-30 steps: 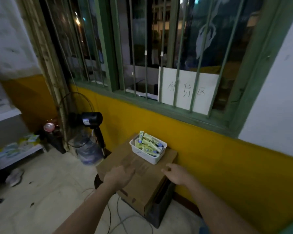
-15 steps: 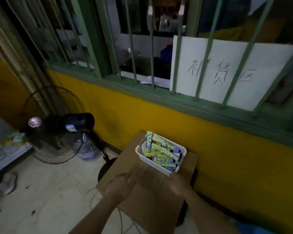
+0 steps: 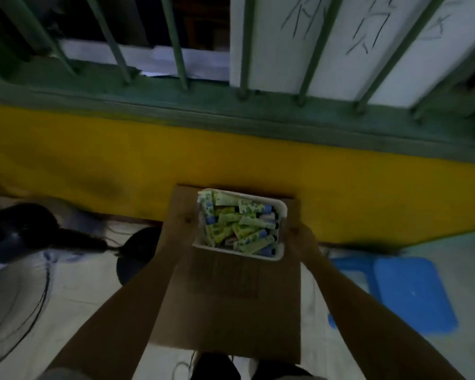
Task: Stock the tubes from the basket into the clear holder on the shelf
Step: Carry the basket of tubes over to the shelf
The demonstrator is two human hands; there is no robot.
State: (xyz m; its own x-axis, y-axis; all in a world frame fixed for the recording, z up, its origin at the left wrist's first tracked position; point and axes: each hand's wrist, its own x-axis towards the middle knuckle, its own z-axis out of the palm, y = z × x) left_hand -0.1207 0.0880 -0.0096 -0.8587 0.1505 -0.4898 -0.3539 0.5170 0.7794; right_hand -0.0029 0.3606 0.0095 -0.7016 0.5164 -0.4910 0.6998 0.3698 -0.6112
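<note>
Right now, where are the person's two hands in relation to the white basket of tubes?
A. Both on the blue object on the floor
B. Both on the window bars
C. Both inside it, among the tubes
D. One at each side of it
D: the left hand is at the left side of the white basket and the right hand at its right side, on the cardboard box.

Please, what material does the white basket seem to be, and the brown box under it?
The white rectangular basket looks like moulded plastic: smooth, rounded rim, probably matte, though blur hides its walls. The flat brown box looks like plain cardboard: dull tan surface with faint printed marks.
</note>
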